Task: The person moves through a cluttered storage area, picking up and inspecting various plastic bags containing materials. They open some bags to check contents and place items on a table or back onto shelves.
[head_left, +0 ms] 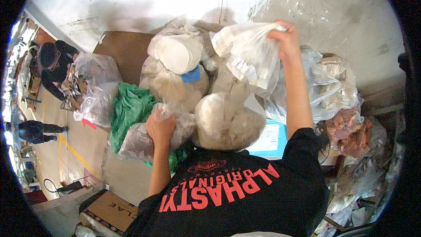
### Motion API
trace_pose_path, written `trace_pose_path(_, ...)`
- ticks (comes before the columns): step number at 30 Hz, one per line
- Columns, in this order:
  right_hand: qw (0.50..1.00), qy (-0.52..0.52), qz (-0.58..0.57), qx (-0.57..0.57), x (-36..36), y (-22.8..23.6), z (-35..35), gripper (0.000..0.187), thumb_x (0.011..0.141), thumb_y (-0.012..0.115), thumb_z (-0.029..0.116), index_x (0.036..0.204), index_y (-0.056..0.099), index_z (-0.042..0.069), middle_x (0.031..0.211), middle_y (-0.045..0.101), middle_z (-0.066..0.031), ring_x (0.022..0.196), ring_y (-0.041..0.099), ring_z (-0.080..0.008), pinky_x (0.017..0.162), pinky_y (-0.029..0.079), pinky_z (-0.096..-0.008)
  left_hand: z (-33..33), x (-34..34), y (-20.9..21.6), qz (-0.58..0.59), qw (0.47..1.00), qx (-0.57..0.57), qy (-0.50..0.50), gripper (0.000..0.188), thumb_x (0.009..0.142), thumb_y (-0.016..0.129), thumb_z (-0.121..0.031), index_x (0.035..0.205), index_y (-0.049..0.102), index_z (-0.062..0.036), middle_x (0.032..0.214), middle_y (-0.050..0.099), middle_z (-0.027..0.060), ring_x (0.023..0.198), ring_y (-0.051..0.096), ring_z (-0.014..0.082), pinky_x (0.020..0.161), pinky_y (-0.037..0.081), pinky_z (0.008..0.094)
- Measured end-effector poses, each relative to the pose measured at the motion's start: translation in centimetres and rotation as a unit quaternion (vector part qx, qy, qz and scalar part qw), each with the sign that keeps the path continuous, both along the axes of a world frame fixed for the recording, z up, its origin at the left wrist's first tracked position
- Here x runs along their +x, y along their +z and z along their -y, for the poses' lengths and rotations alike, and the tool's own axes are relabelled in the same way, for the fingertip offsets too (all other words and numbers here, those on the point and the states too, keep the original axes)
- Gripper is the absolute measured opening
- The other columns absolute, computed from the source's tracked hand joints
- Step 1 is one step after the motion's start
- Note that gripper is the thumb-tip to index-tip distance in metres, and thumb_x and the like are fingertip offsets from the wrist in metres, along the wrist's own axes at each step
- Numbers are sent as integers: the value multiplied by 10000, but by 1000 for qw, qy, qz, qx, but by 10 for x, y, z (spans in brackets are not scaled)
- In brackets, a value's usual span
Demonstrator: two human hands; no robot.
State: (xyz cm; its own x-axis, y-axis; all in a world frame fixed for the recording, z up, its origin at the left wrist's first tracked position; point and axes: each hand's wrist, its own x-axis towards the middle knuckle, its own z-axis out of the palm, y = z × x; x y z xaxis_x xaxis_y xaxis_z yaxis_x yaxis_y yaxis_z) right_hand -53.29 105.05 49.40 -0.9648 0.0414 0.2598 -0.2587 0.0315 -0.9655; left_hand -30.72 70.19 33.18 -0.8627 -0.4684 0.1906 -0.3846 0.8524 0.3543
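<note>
High at the right, my right hand is closed on the gathered neck of a translucent plastic bag with whitish pieces inside. My left hand, lower and to the left, grips the bunched top of a clear plastic bag. What that bag contains is hard to make out. Between my arms sits a rounded, filled translucent bag. Beyond my left hand, a bag with round white pieces rests on other filled bags. Green plastic lies just left of my left hand.
A light blue sheet with white paper shows beside my right arm. Clear bags and a bag of orange-brown pieces crowd the right. At left, a person is by a bag of scraps. A cardboard box stands lower left.
</note>
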Motion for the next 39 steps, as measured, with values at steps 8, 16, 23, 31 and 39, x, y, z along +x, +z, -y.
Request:
trace_pose_path(8, 977, 5, -80, -197, 82, 95, 11, 473, 673, 639, -87, 1141, 570, -89, 837, 681, -168, 706, 680, -249, 709, 586, -357, 2, 6, 2, -4, 998, 61, -9, 356, 780, 713, -307, 1059, 723, -86, 909, 720, 220, 869, 682, 441, 785, 535, 524)
trace_pose_path(16, 952, 93, -57, -286, 154, 122, 73, 345, 685, 607, -24, 1028, 643, -49, 813, 675, -145, 727, 656, -254, 714, 557, -345, 22, 15, -26, -216, 870, 380, -227, 657, 960, 688, -274, 1469, 406, 32, 1440, 510, 170, 1316, 490, 286, 1126, 364, 391)
trace_pose_path(23, 956, 165, 126, -209, 121, 43, 110, 209, 732, 641, 3, 939, 670, -15, 864, 683, -113, 773, 654, -215, 740, 550, -344, 1, 46, -6, -142, 701, 654, -245, 665, 967, 701, -317, 1470, 428, 22, 1431, 527, 142, 1305, 493, 247, 1108, 371, 382)
trace_pose_path(31, 979, 104, 169, -48, 97, -63, 132, 495, 881, 743, 217, 1243, 569, -73, 1093, 682, -124, 962, 657, -196, 850, 524, -324, -5, 33, 4, -123, 667, 735, -32, 651, 870, 811, -229, 1396, 518, 18, 1342, 599, 117, 1226, 553, 239, 1064, 408, 359)
trace_pose_path(39, 855, 140, -159, 473, 136, -44, 135, 939, 812, 807, 494, 1492, 390, -2, 1504, 349, -356, 1418, 349, -485, 1146, 347, -523, -8, 25, 0, -166, 679, 714, -41, 719, 855, 830, -274, 1417, 490, 20, 1350, 594, 120, 1244, 547, 236, 1066, 411, 358)
